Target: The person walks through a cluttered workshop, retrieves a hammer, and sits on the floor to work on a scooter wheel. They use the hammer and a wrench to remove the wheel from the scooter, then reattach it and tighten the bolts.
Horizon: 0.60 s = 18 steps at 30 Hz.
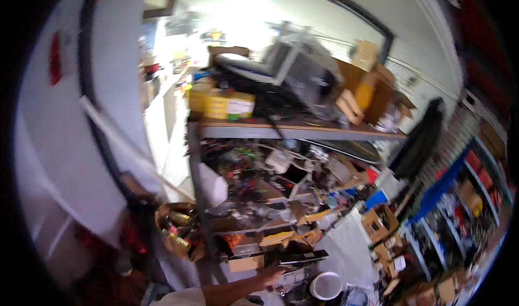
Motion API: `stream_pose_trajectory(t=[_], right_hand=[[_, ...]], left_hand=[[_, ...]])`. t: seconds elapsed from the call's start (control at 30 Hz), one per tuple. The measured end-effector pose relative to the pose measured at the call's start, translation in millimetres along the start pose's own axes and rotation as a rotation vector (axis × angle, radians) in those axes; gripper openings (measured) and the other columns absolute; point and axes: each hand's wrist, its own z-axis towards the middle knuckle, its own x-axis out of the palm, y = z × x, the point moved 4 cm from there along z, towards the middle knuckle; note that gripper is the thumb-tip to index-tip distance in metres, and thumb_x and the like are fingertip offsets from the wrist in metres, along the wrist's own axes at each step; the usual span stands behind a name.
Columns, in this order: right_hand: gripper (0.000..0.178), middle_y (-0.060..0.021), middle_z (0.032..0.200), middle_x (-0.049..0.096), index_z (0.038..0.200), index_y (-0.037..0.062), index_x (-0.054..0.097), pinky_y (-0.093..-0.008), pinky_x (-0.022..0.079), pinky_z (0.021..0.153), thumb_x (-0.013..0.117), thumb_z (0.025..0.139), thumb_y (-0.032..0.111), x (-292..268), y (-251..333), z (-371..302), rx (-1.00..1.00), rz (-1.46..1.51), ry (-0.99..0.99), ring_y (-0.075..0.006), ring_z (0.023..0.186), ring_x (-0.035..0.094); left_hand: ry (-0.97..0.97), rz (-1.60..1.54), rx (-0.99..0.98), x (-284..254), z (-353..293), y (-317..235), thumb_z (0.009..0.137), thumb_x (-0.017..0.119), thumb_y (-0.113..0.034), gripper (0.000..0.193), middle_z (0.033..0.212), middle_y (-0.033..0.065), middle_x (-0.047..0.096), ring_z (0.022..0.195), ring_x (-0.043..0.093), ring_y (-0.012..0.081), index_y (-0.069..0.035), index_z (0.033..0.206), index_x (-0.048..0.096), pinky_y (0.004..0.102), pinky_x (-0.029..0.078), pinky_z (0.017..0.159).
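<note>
My left forearm, in a pale sleeve, comes in from the lower edge and reaches to the right. My left hand [271,276] is at the bottom middle, its fingers pointing right and smeared by motion. Just beyond the fingertips lies a flat dark object [304,258], and I cannot tell whether the hand touches it. Below it are grey pieces too blurred to name. To the right of the hand stands a round white bucket [326,286]. My right hand is out of view.
A metal shelf [303,133] crammed with boxes and loose goods rises ahead. Left of it is a carton [175,235] of bottles or cans. Open cardboard boxes [378,225] and a blue shelving unit [432,241] line the right. A pale bar [135,157] slants at the left.
</note>
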Motion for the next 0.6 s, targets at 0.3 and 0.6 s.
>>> stream_pose_trajectory(t=[0.3,0.6], right_hand=[[0.071,-0.021,0.11,0.074,0.105,0.009,0.077,-0.0472,0.052,0.095,0.059,0.087,0.075,52.3,-203.8,-110.1,0.444,-0.169,0.089,-0.0374,0.106,0.069],[0.076,-0.0199,0.09,0.075,0.09,0.0028,0.078,-0.0453,0.056,0.083,0.057,0.089,0.075,45.4,-267.8,-176.0,0.686,0.082,0.101,-0.0344,0.091,0.073]], left_hand=[[0.13,-0.086,-0.131,0.7,-0.4,-3.8,0.105,0.035,-0.055,0.058,0.104,0.0113,0.075,0.075,0.072,0.0248,-0.009,0.123,0.066,0.0359,0.052,0.052],[0.304,0.106,-0.291,133.0,4.3,20.2,0.106,0.036,-0.051,0.054,0.102,0.0119,0.075,0.074,0.072,0.0258,-0.009,0.121,0.065,0.0366,0.053,0.053]])
